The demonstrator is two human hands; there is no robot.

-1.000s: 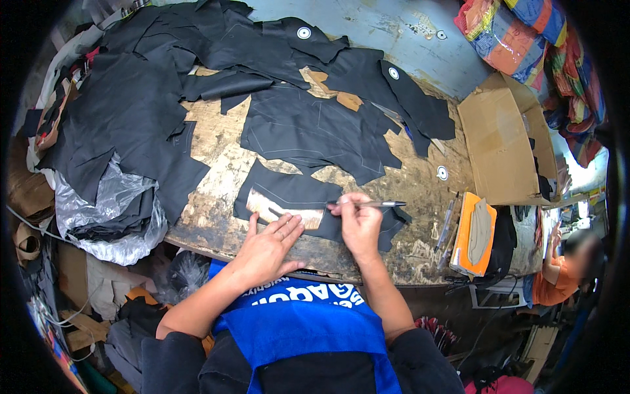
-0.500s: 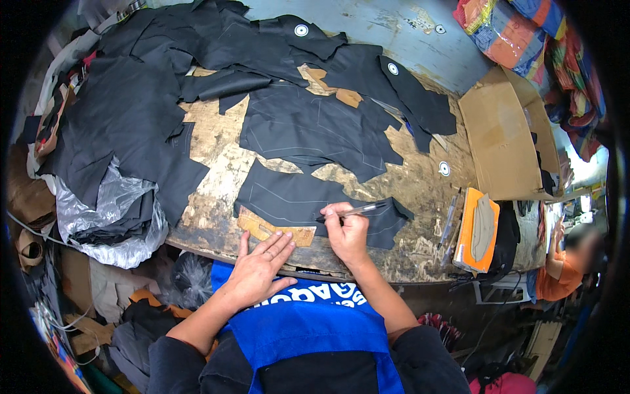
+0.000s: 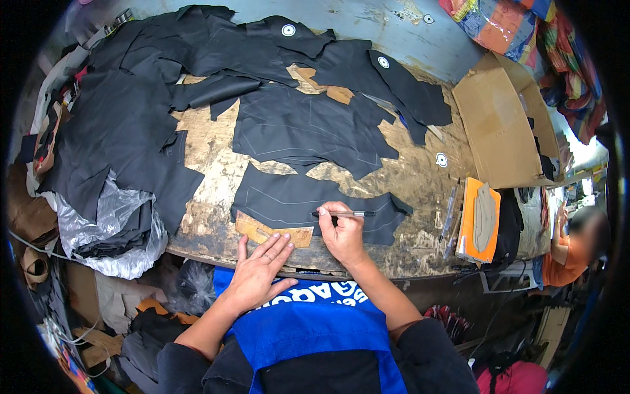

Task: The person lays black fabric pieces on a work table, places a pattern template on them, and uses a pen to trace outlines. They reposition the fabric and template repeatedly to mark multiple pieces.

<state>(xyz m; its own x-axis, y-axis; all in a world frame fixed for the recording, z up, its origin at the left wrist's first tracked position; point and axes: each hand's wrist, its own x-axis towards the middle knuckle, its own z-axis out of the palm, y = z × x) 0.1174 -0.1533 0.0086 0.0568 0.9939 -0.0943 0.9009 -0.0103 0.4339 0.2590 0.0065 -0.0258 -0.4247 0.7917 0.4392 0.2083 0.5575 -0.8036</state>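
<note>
My left hand (image 3: 266,266) lies flat with its fingers spread. Its fingertips press on a tan pattern template (image 3: 249,226) with a slot in it, at the near edge of a black leather-like piece (image 3: 279,190). In my right hand (image 3: 342,240) a slim pen (image 3: 354,213) is gripped, its shaft pointing right and nearly level. The hand rests on the same black piece, just right of the template, and the pen's tip end is by my fingers. Pale drawn lines run across this piece and across a larger black piece (image 3: 308,125) behind it.
More black sheets (image 3: 118,125) cover the worn wooden table's left and back. Scissors (image 3: 387,105) lie partly under black material. At the right stand a cardboard box (image 3: 492,118) and an orange pad (image 3: 467,223), with pens alongside. Beyond, a person in orange (image 3: 566,266) is at the far right.
The pen has swung to a more level slant, and my right hand has shifted slightly left. My left hand stays on the template. The whole view has moved a little.
</note>
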